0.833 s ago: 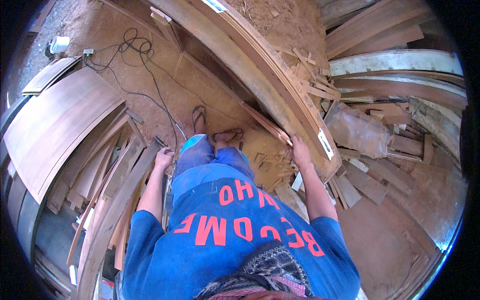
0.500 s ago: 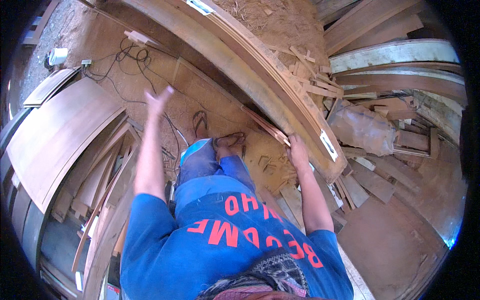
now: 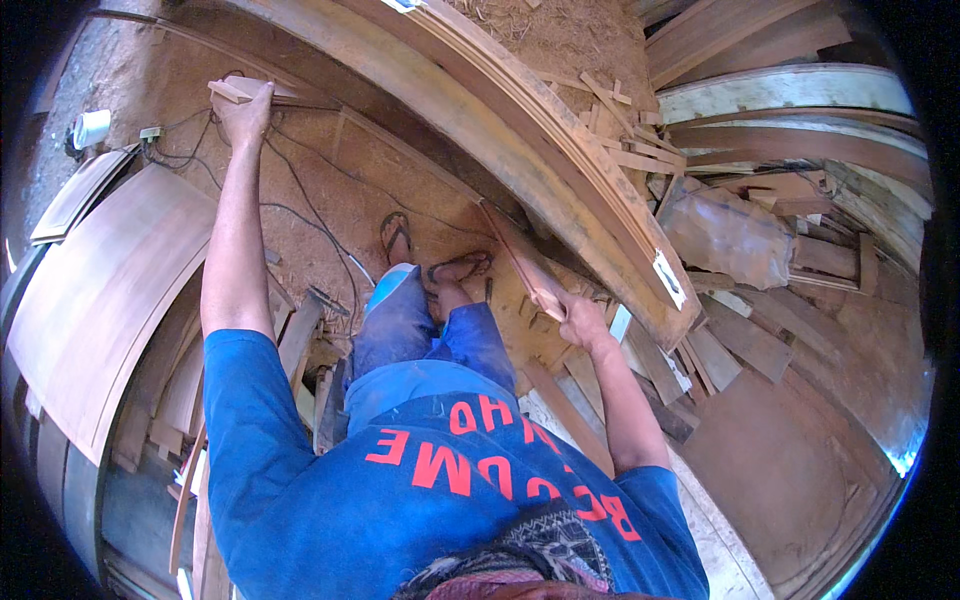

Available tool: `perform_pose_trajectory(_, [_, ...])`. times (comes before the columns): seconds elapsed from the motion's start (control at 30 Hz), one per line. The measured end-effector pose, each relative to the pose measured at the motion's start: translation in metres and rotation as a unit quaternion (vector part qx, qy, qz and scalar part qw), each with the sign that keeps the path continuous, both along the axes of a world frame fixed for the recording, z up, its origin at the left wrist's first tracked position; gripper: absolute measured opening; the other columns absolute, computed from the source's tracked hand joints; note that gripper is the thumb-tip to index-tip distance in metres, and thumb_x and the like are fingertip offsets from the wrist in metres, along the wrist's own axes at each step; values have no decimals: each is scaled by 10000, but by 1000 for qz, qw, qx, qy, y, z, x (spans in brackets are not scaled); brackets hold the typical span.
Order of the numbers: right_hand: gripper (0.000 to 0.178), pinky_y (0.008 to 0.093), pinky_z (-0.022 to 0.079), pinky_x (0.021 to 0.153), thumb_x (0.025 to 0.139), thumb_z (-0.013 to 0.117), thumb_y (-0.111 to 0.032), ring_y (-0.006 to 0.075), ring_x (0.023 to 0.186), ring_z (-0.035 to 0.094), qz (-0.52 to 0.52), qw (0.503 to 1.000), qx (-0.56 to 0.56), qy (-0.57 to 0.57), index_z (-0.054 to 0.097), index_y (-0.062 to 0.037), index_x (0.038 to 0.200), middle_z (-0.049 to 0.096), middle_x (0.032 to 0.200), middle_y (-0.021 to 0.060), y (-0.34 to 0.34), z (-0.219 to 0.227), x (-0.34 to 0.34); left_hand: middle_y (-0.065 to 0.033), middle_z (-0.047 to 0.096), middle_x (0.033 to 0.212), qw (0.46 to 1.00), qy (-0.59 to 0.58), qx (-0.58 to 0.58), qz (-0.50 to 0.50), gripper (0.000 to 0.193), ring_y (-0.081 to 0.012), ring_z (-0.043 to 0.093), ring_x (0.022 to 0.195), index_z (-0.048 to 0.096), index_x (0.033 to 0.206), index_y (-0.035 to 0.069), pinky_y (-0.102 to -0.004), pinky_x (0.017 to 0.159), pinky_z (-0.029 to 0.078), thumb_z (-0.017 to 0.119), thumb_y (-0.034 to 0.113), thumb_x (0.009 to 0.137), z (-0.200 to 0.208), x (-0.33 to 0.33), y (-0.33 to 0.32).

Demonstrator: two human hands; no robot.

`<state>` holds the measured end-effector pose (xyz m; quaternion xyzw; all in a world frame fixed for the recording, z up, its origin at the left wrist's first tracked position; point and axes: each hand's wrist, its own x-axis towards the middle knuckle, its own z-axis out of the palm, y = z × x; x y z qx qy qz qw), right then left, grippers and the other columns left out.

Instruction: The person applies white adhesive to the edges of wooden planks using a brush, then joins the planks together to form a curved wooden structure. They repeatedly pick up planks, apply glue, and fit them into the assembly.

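Note:
My left hand [image 3: 243, 112], arm stretched to the far left, is closed on the end of a light wooden piece [image 3: 232, 91]. On the right, my right hand [image 3: 583, 321] grips the near end of a long, narrow wooden strip [image 3: 538, 285], beside a thick curved-looking beam [image 3: 470, 145]. The strip slants away toward the far left, low over the sawdust-covered floor. Whether both hands hold one long piece, I cannot tell. Fingers of both hands are partly hidden.
Black cables [image 3: 300, 190] trail over the floor near my sandalled feet [image 3: 397, 238]. Wide panels [image 3: 120, 290] lean at the left. Offcuts [image 3: 635, 150] and stacked boards [image 3: 790, 95] lie at the right. A white container [image 3: 92, 128] stands at the far left.
My left hand, open and empty before, has reached farther left and closed on the light wooden piece. My right hand has shifted slightly nearer with its strip.

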<state>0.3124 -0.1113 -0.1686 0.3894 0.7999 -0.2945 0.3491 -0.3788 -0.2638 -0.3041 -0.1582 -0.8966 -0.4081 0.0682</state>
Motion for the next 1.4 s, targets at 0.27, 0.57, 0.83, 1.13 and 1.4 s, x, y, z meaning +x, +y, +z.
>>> perform_pose_trajectory(0.27, [381, 529, 555, 853, 726, 638, -115, 451, 956, 688, 26, 998, 21, -48, 722, -95, 1098, 714, 997, 269, -30, -3, -41, -286, 493, 1317, 984, -162, 23, -67, 852, -398, 503, 1242, 434, 1327, -78, -465, 1075, 435, 863, 274, 680, 42, -20, 25])
perform_pose_trajectory(0.57, [530, 530, 550, 861, 734, 623, -108, 448, 980, 688, 15, 998, 2, -61, 663, -133, 1262, 716, 1023, 261, -15, -21, -3, -335, 419, 1373, 996, -65, -66, -14, 990, -459, 475, 1282, 268, 1454, -87, -500, 1096, 433, 803, 313, 724, 29, -16, 51])
perform_pose_trajectory(0.83, [675, 482, 538, 906, 779, 589, -86, 424, 1061, 677, -31, 997, -3, -74, 582, -279, 1426, 714, 1125, 226, 12, -18, -1, -326, 400, 1429, 994, -98, -49, -24, 1001, -450, 385, 1356, 281, 1457, -114, -482, 1165, 355, 809, 313, 723, 50, 29, 64])
perform_pose_trajectory(1.13, [700, 466, 540, 910, 752, 595, -59, 404, 1082, 678, -20, 996, 7, -90, 605, -309, 1406, 709, 1184, 196, 15, -5, -21, -320, 382, 1378, 997, -58, -43, -21, 967, -447, 433, 1297, 269, 1429, -85, -500, 1111, 410, 806, 283, 715, 44, 33, 70])
perform_pose_trajectory(1.4, [681, 435, 538, 898, 773, 587, -26, 371, 1039, 705, -17, 998, -23, -63, 617, -293, 1399, 735, 1126, 198, 33, -24, -29, -309, 382, 1392, 993, -100, -60, -20, 976, -456, 413, 1324, 253, 1442, -99, -513, 1114, 412, 791, 289, 727, 54, 34, 70])
